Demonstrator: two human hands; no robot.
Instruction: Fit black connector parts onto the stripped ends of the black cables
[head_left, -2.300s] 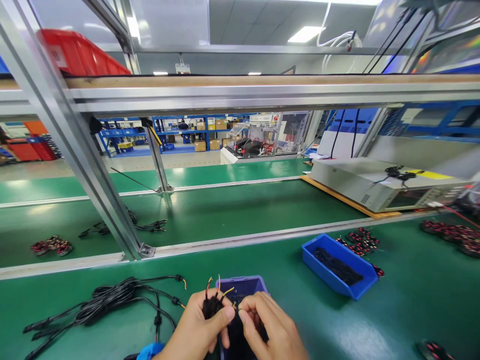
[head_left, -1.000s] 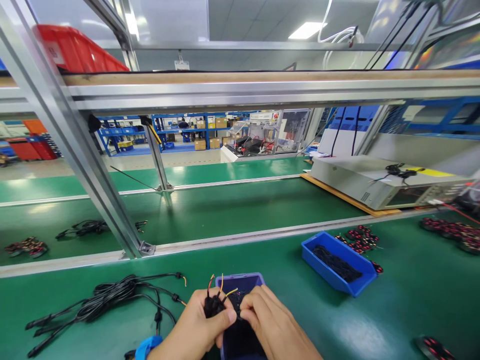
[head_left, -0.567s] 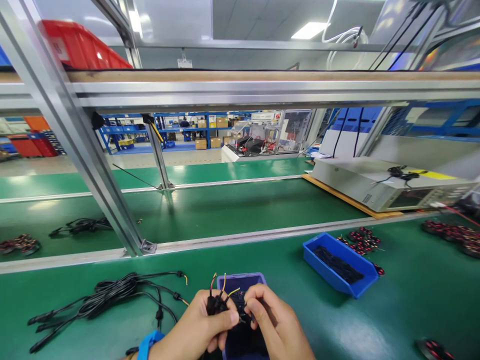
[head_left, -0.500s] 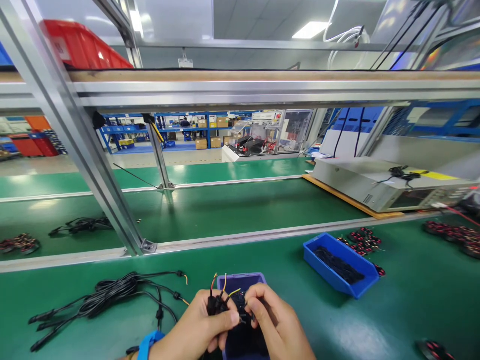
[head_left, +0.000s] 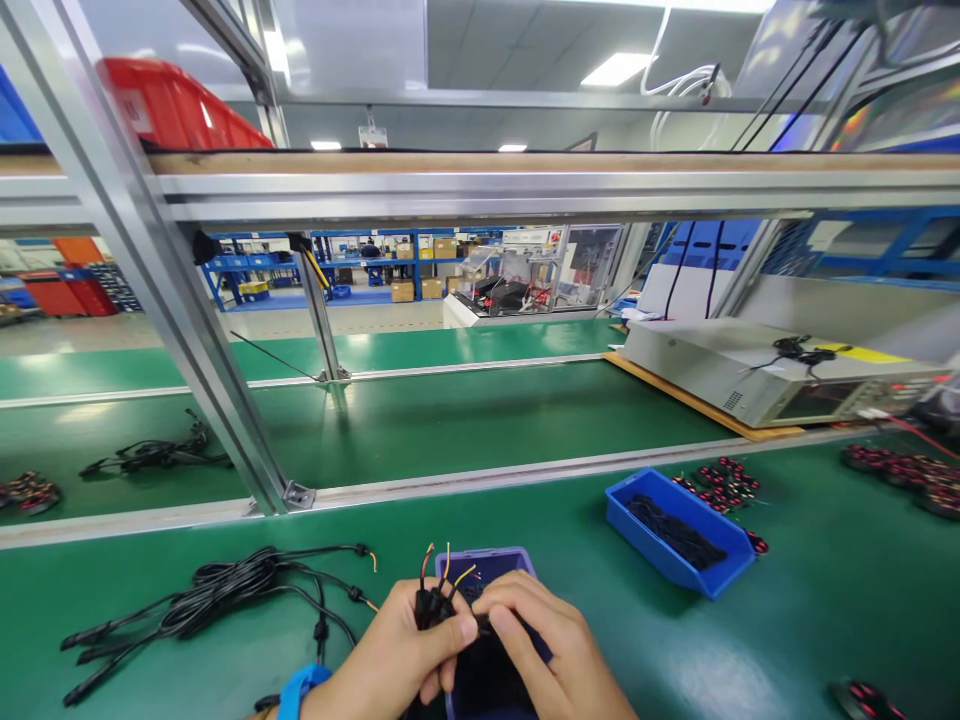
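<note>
My left hand (head_left: 409,650), a blue band at its wrist, is closed round several black cable ends (head_left: 430,606). Bare red, orange and yellow wire tips stick up from them. My right hand (head_left: 546,645) pinches right beside the left thumb and fingertips; whatever lies between its fingers is too small and hidden to name. Both hands are over a purple bin (head_left: 480,554) with dark contents that I cannot make out. To the left, a coiled bundle of black cables (head_left: 229,590) with connectors lies on the green table.
A blue bin (head_left: 637,535) of small black parts stands to the right, with red and black coiled wires (head_left: 724,485) behind it. More such coils (head_left: 911,475) lie far right. A metal post (head_left: 187,300) and a grey instrument box (head_left: 720,360) stand beyond.
My right hand has shifted slightly left, its fingers closer to the left fingertips. The left hand keeps its hold on the cable ends. The view has tilted up a little.
</note>
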